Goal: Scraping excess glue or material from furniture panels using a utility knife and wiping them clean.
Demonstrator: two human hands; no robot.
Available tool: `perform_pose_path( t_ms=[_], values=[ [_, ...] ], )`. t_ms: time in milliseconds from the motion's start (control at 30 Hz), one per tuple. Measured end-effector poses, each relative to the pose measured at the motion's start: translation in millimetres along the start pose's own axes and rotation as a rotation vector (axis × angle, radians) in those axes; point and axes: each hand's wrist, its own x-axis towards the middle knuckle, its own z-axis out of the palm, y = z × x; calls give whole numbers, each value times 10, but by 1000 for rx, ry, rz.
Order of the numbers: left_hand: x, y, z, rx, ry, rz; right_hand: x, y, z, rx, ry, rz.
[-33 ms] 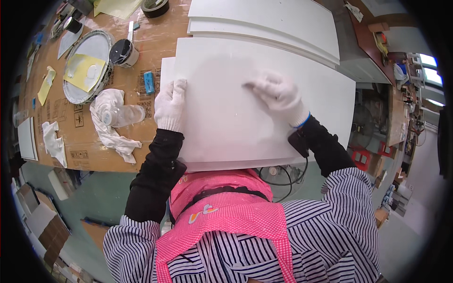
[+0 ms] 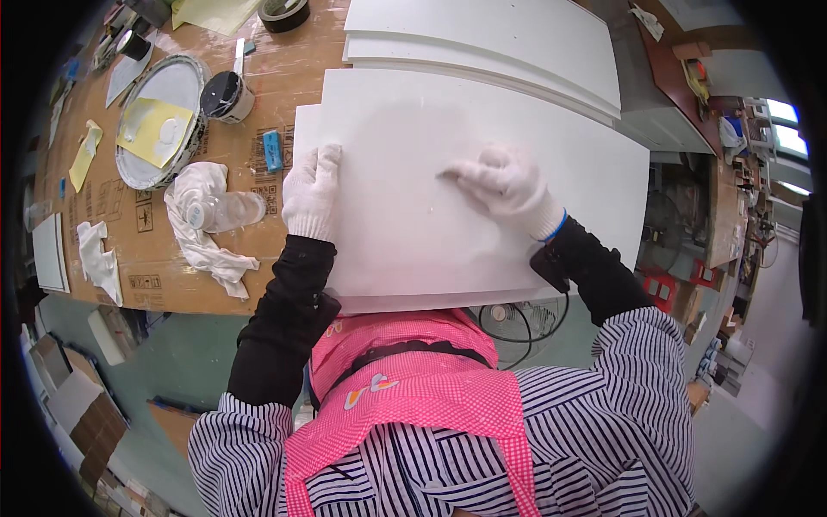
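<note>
While the left hand (image 2: 312, 191) is lying flat, steadying the white board (image 2: 413, 233) at centre frame, the right hand (image 2: 506, 185) is pressing loosely curled fingers mid-surface, gripping nothing, with the rubbing apparently partway through.

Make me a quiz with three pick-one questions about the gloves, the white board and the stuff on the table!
1. Where does the left hand rest?
A. on the board's left edge
B. in the paint can
C. on the fan

2. What colour are the gloves?
A. red
B. white
C. black

3. How does the plastic bottle sit?
A. upright
B. hanging
C. lying on its side on a rag

Answers:
1 A: the left glove lies flat at the left edge of the white board.
2 B: both hands, the right hand too, wear white knit gloves.
3 C: the bottle lies flat on the white rag.
</note>
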Motion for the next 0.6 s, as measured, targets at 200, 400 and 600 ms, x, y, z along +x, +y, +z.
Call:
perform_pose_path(
  t_ms=[200, 400, 600],
  values=[
    [-7, 54, 8, -103, -20, -68, 173, 186, -15, 113, 124, 206],
    [-5, 62, -11, -43, -41, -97, 78, 159, -37, -35, -117, -46],
    [-14, 64, 8, -111, -26, -116, 22, 134, 5, -40, -93, -111]
  ],
)
